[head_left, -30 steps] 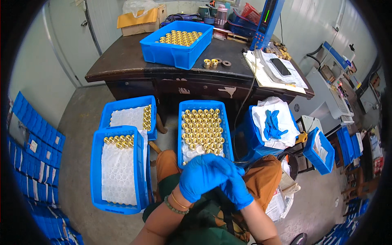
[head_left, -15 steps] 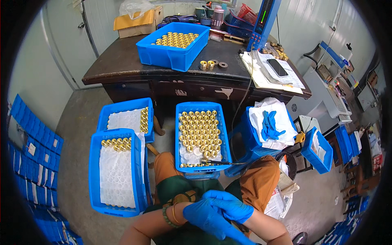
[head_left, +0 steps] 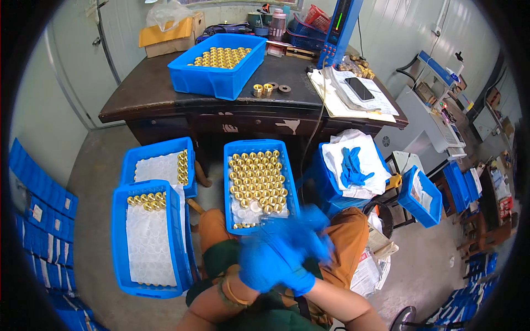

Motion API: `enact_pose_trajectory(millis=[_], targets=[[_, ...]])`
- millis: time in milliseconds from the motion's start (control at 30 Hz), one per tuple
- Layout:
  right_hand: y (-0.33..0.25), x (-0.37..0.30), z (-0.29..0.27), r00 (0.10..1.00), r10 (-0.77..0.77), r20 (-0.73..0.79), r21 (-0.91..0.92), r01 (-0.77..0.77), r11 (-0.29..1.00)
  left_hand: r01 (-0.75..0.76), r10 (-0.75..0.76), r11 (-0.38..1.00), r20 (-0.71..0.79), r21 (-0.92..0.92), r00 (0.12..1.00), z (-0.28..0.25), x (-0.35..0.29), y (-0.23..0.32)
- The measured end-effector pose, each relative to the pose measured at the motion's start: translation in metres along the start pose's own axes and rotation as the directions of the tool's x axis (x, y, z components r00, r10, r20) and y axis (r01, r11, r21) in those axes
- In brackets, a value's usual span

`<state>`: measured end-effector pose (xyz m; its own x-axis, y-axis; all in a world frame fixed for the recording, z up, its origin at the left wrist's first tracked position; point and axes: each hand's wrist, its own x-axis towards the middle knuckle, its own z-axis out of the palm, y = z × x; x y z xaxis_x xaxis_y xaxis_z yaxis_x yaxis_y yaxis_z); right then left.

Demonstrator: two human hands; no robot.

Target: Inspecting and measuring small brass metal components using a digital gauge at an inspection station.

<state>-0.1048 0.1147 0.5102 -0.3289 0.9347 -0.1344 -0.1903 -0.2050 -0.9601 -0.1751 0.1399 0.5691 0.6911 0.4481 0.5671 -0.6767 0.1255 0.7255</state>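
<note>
Both my hands wear blue gloves and overlap above my lap, just in front of the near edge of a blue crate (head_left: 227, 218) of brass threaded rings (head_left: 256, 179). My left hand (head_left: 262, 259) and my right hand (head_left: 306, 267) are smeared by motion. Their fingers cross over each other, so I cannot make out whether anything is held. The gloves cover part of the crate's near rim. Clear plastic sheet with round pockets shows at the near end among the rings.
Two blue crates (head_left: 117, 243) with brass rings and pocketed sheets stand to the left. A dark desk (head_left: 298, 102) ahead bears another blue bin (head_left: 215, 83), loose rings, papers and a phone (head_left: 359, 88). Spare blue gloves (head_left: 353, 168) lie on white cloth atop crates at right.
My hands have risen from my lap toward the middle crate and now blur with motion. The black probe on that crate's near rim is now hidden by them. The whole view has shifted slightly.
</note>
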Motion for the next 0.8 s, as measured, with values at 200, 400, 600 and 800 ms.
enact_pose_trajectory(millis=[200,400,600,800], targets=[[-0.064,0.010,-0.019,0.592,-0.787,-0.175,-0.738,0.450,0.503,-0.386,0.014,0.811,-0.646,-0.439,0.763,-0.043,0.026,0.022],[-0.054,0.014,-0.016,0.910,-0.415,0.016,-0.472,0.373,0.799,-0.363,0.080,0.869,-0.628,-0.337,0.774,-0.056,0.019,0.009],[-0.065,0.017,-0.010,0.798,-0.603,0.026,-0.829,0.354,0.434,-0.395,0.014,0.789,-0.629,-0.471,0.777,-0.067,0.014,0.005],[-0.045,0.027,-0.023,0.841,-0.540,0.018,-0.693,0.400,0.599,0.123,0.042,0.969,-0.634,0.214,0.772,-0.070,0.014,0.003]])
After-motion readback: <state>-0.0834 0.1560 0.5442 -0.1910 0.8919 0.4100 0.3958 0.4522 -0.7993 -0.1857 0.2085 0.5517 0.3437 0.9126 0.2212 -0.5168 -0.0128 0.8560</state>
